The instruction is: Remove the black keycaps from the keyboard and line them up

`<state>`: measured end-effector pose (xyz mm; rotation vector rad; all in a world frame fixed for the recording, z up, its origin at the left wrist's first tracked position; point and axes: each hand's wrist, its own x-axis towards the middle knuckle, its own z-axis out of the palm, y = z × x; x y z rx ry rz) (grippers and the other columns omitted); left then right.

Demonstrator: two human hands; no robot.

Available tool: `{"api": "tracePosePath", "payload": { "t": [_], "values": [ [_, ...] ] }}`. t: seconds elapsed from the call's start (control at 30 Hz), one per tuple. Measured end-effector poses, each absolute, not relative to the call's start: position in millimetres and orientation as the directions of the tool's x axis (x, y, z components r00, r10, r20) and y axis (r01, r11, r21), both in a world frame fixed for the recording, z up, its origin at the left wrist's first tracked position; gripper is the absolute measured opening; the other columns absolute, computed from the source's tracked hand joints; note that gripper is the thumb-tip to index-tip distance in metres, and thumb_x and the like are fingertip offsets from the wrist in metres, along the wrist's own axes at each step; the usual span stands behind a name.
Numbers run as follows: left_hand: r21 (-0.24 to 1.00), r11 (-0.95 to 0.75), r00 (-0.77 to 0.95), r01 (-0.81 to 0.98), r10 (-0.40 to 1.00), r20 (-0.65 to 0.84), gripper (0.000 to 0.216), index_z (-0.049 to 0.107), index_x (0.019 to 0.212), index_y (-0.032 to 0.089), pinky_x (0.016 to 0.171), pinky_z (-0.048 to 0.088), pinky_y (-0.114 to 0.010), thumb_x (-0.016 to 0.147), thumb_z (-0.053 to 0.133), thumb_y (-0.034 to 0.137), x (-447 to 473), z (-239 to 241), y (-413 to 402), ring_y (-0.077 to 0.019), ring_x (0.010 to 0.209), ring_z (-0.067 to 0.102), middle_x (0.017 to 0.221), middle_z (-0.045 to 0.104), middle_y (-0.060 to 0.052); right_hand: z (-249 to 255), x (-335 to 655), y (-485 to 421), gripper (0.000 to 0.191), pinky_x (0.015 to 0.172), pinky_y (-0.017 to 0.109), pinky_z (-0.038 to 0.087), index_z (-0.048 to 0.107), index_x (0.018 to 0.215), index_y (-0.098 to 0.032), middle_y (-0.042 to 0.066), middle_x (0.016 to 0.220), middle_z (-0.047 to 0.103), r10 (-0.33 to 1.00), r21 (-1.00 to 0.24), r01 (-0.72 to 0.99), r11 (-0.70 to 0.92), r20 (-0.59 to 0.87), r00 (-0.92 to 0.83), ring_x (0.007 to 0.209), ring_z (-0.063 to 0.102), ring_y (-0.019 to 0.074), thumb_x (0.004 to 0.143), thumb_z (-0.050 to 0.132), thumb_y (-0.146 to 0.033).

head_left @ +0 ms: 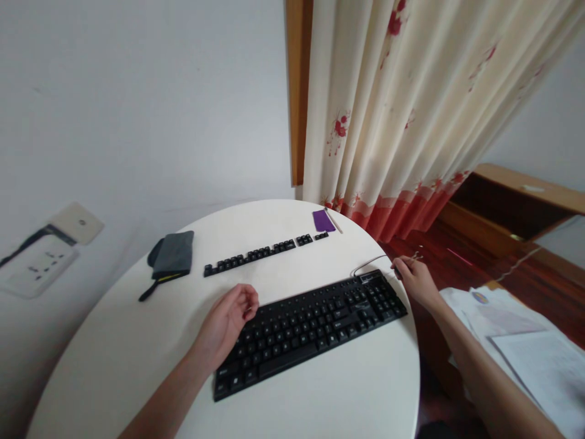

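Observation:
A black keyboard [297,335] lies at a slant on the round white table, its top row showing no keycaps. My left hand [233,311] hovers at the keyboard's upper left corner, its fingers curled in with nothing visible in them. Beyond the keyboard's right end, by the table edge, is my right hand [414,277]. Its fingers are closed on something small and dark, with thin wire-like loops showing past them; the kind is unclear. A thin cable [368,262] runs from the keyboard's back toward that hand. Loose black keycaps [259,253] stand in a broken line behind the keyboard.
A dark grey pouch [172,253] with a black strap lies at the table's left. At the back right are a purple cloth [323,221] and a thin stick [333,221]. Papers [525,341] lie right of the table [347,390]. A curtain [379,110] hangs behind.

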<state>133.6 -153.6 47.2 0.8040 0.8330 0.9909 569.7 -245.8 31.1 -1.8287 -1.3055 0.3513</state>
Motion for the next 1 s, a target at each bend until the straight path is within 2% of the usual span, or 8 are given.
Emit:
{"api": "tracePosePath", "payload": {
  "t": [0.13, 0.3, 0.4, 0.47, 0.67, 1.0],
  "values": [
    [0.857, 0.339, 0.315, -0.389, 0.923, -0.222, 0.024, 0.064, 0.08, 0.014, 0.053, 0.044, -0.022, 0.079, 0.073, 0.036, 133, 48, -154, -0.0136, 0.063, 0.055, 0.072, 0.062, -0.002, 31, 561, -246, 0.037, 0.055, 0.027, 0.039, 0.062, 0.077, -0.017, 0.0, 0.058, 0.054, 0.906, -0.716, 0.69, -0.105, 0.216, 0.363, 0.055, 0.053, 0.0164, 0.094, 0.043, -0.042],
    [0.86, 0.332, 0.321, -0.388, 0.923, -0.211, 0.023, 0.065, 0.081, 0.014, 0.054, 0.044, -0.022, 0.08, 0.072, 0.036, 132, 46, -153, -0.0132, 0.064, 0.055, 0.072, 0.062, -0.003, 34, 550, -247, 0.033, 0.067, 0.03, 0.043, 0.063, 0.082, -0.017, 0.007, 0.073, 0.067, 0.935, -0.543, 0.836, -0.076, 0.252, 0.248, 0.067, 0.063, 0.0209, 0.095, 0.041, -0.04],
    [0.86, 0.331, 0.324, -0.389, 0.923, -0.209, 0.023, 0.065, 0.081, 0.014, 0.054, 0.044, -0.022, 0.081, 0.071, 0.036, 132, 45, -152, -0.0132, 0.064, 0.055, 0.072, 0.062, -0.003, 34, 552, -248, 0.031, 0.066, 0.03, 0.042, 0.063, 0.082, -0.019, 0.007, 0.072, 0.068, 0.939, -0.479, 0.871, -0.11, 0.238, 0.249, 0.065, 0.063, 0.0215, 0.094, 0.043, -0.04],
    [0.857, 0.334, 0.321, -0.393, 0.923, -0.212, 0.023, 0.065, 0.081, 0.014, 0.053, 0.043, -0.022, 0.081, 0.071, 0.036, 133, 45, -152, -0.0132, 0.064, 0.054, 0.072, 0.061, -0.003, 32, 557, -248, 0.032, 0.064, 0.029, 0.042, 0.062, 0.08, -0.019, 0.005, 0.066, 0.065, 0.937, -0.521, 0.845, -0.12, 0.221, 0.269, 0.06, 0.061, 0.0201, 0.095, 0.042, -0.04],
    [0.858, 0.333, 0.32, -0.392, 0.923, -0.213, 0.021, 0.065, 0.08, 0.014, 0.053, 0.043, -0.022, 0.082, 0.07, 0.034, 133, 47, -153, -0.0133, 0.063, 0.054, 0.073, 0.061, -0.003, 16, 569, -246, 0.043, 0.059, 0.027, 0.043, 0.06, 0.077, -0.018, 0.002, 0.059, 0.059, 0.906, -0.799, 0.594, -0.097, 0.176, 0.385, 0.055, 0.055, 0.0167, 0.095, 0.042, -0.051],
    [0.851, 0.346, 0.318, -0.395, 0.921, -0.227, 0.02, 0.065, 0.079, 0.013, 0.053, 0.042, -0.022, 0.082, 0.069, 0.033, 134, 47, -153, -0.0134, 0.064, 0.055, 0.072, 0.062, -0.003, 10, 570, -246, 0.043, 0.045, 0.023, 0.034, 0.061, 0.073, -0.016, 0.001, 0.054, 0.058, 0.861, -0.934, 0.339, -0.114, 0.078, 0.502, 0.047, 0.047, 0.0116, 0.089, 0.053, -0.055]
  ]
}}
